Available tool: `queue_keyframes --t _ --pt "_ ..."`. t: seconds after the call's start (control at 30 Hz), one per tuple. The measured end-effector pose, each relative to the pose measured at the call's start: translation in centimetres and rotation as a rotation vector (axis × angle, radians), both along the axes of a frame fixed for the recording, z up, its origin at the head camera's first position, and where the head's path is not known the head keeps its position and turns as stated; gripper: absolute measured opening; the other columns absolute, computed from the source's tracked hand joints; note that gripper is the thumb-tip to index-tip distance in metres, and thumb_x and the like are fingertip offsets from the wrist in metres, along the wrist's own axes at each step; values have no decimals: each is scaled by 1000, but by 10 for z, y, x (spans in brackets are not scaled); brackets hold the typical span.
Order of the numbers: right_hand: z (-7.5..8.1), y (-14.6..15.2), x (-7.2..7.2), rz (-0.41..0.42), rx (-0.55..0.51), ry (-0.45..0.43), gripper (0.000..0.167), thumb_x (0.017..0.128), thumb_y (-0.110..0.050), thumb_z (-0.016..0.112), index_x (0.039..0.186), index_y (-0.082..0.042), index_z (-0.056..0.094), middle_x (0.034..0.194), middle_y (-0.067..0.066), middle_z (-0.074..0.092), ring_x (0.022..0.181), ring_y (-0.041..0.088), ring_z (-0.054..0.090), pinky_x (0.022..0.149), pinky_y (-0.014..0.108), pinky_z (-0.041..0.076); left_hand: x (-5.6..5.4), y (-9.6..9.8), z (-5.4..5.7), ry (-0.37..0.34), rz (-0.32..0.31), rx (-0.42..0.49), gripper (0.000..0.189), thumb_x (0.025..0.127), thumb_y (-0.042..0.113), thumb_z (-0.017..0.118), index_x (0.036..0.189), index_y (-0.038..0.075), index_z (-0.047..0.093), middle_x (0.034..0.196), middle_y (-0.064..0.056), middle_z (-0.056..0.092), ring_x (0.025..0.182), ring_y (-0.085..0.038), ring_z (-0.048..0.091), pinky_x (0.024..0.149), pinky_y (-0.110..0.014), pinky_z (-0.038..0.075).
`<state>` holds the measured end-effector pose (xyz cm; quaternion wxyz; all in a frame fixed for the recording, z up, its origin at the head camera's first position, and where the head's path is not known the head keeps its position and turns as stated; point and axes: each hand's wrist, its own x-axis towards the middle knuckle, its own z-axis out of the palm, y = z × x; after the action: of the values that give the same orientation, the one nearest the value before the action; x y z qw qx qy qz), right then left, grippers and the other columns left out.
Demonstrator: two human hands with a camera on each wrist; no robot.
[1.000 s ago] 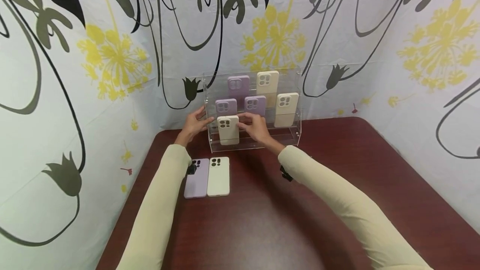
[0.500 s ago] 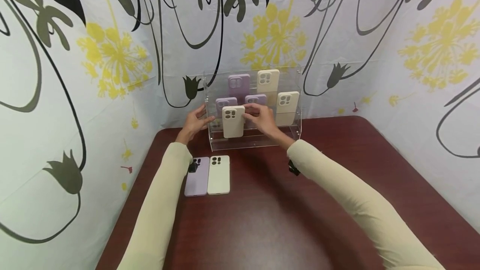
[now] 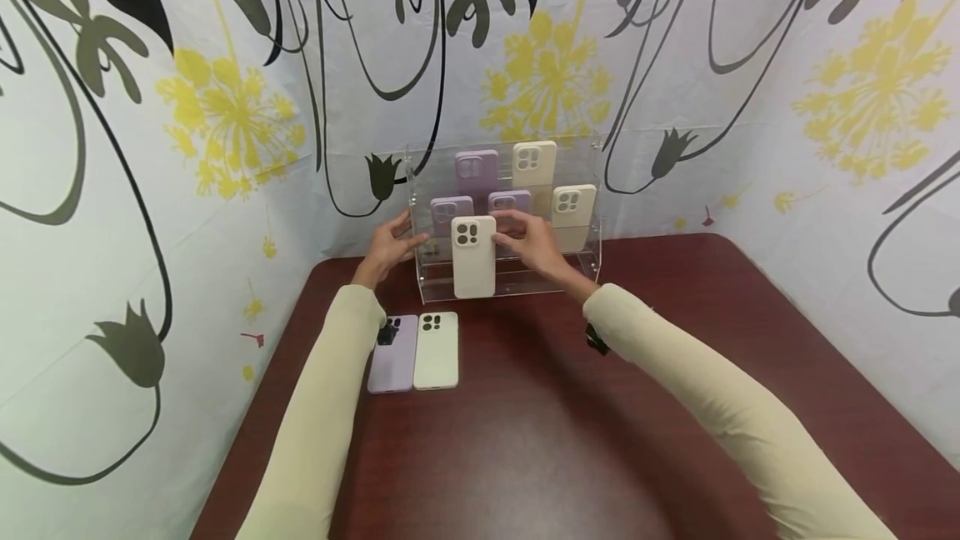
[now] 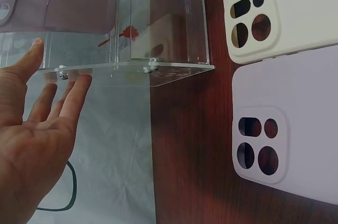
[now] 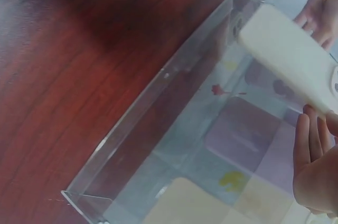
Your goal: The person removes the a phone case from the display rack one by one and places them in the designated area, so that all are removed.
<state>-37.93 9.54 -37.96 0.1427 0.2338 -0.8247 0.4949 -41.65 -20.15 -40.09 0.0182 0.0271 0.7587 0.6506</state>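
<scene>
A clear acrylic display stand (image 3: 510, 283) holds purple and cream phone cases in tiers. My left hand (image 3: 387, 250) holds its left side: in the left wrist view the fingers (image 4: 75, 97) touch the side panel from outside, and the thumb (image 4: 30, 59) reaches past the panel's edge. My right hand (image 3: 534, 245) pinches the right edge of a cream phone case (image 3: 473, 261), upright in front of the lower tier. In the right wrist view this case (image 5: 290, 55) is tilted above the clear ledge, apart from it.
On the dark red table (image 3: 525, 440), a purple phone case (image 3: 393, 361) and another cream phone case (image 3: 437, 357) lie side by side in front of the stand. A patterned cloth wall (image 3: 337, 90) stands close behind it.
The right hand has lifted the cream phone case out of the lower tier's left spot, then moved it rightward and toward me. The left hand has stayed at the stand's side.
</scene>
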Motion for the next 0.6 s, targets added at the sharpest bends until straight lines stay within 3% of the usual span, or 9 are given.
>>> queue_keyframes --t 0.27,0.47,0.6 --pt "-22 5 7 47 13 -45 43 92 -2 79 134 -4 70 110 21 77 94 34 77 77 38 66 2 0 0 2 5 -10 81 97 13 77 164 22 33 165 -10 38 141 -32 51 111 -48 50" --pt "-38 6 12 49 32 -76 43 93 -2 78 135 -2 69 108 20 77 92 35 77 74 34 66 4 0 2 5 -2 -16 81 97 14 76 165 20 32 166 -11 37 143 -32 49 112 -49 50" --pt "-45 5 16 57 28 -98 43 93 -1 78 135 -2 69 106 19 78 87 36 77 75 46 66 5 0 2 4 -1 -4 81 97 13 76 165 21 32 166 -10 37 144 -31 48 112 -50 49"
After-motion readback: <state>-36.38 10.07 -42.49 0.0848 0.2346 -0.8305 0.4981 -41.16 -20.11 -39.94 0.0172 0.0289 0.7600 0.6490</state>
